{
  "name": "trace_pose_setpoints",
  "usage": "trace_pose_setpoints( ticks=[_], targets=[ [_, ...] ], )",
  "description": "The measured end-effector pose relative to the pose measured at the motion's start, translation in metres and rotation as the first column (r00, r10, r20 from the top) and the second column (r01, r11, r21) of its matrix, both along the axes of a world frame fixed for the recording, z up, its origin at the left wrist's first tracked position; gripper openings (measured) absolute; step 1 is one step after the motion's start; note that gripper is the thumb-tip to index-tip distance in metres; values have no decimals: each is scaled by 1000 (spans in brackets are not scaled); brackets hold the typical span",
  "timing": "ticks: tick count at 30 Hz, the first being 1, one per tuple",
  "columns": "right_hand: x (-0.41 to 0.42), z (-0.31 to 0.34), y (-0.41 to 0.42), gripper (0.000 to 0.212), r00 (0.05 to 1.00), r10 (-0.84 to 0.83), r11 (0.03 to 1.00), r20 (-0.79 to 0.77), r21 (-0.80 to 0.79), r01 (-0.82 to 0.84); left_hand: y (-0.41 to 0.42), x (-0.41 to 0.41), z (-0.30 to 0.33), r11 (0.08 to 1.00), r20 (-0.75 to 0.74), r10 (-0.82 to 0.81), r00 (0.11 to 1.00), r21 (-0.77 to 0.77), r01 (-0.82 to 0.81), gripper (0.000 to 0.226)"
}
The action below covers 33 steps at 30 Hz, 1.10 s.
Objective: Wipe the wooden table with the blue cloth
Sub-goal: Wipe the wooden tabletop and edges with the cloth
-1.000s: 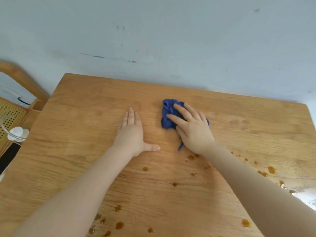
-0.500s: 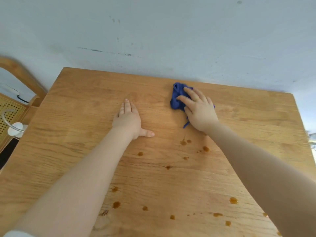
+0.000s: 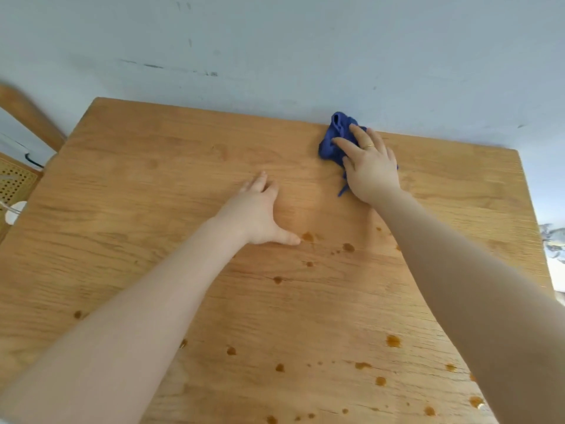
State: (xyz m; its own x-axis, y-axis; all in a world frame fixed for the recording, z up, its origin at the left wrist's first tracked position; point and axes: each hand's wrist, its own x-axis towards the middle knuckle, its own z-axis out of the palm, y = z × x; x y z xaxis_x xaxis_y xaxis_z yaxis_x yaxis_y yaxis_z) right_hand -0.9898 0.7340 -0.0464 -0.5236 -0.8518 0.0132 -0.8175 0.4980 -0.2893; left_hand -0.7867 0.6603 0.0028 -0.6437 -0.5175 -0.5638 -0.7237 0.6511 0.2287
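While pressing down on the blue cloth (image 3: 331, 145) with the right hand (image 3: 371, 169), worked right at the far edge of the wooden table (image 3: 153, 179), hard by the wall (image 3: 275, 41). Lay bunched rather than spread out, with a loose tail trailing back beside the wrist. Held the fingers straight and fanned over the bundle, palm on top, not curled round it. Wore a ring (image 3: 369, 146) on one finger.

Rested the left hand (image 3: 260, 212) on bare wood, well apart from the cloth, fingers stretched forward though a little blurred, thumb out to the side. Gripped nothing there; served as a brace, by the look of it.

Left plenty undone, judging from the brown spots (image 3: 393, 341) scattered over the middle and near half of the top, one of them just beside the left thumb tip.

Called, most likely, for a firm, even press through the flat palm, then a pull back toward the body in overlapping strokes, so as to sweep each spot rather than skip between them. Would have paid to open the bundle out wider for more contact, and to turn a clean face downward once soiled, or else risk smearing. Would also have paid to lift the bracing hand clear before bringing the cloth through that patch.
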Motion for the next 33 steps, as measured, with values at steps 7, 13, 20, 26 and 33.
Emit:
trace_pose_setpoints(
  ticks=[7, 13, 20, 26, 33],
  targets=[
    [63, 3, 89, 43, 909, 415, 910, 26, -10, -415, 13, 4, -8, 995, 28, -36, 999, -87, 39, 141],
    [38, 2, 30, 40, 979, 203, 979, 17, -5, -203, 9, 6, -14, 993, -9, -50, 999, -104, 49, 142],
    [55, 6, 52, 45, 914, 405, 914, -30, -9, -405, 12, 7, -12, 993, -22, -49, 999, -107, 47, 139],
    [53, 4, 71, 44, 887, 460, 888, 24, -14, -460, 11, 1, -7, 992, 2, -53, 999, -114, 53, 139],
    [-13, -2, -6, 42, 989, -146, 989, 3, -19, 146, 11, 0, -11, 990, 45, -78, 996, -111, 83, 141]
  ],
)
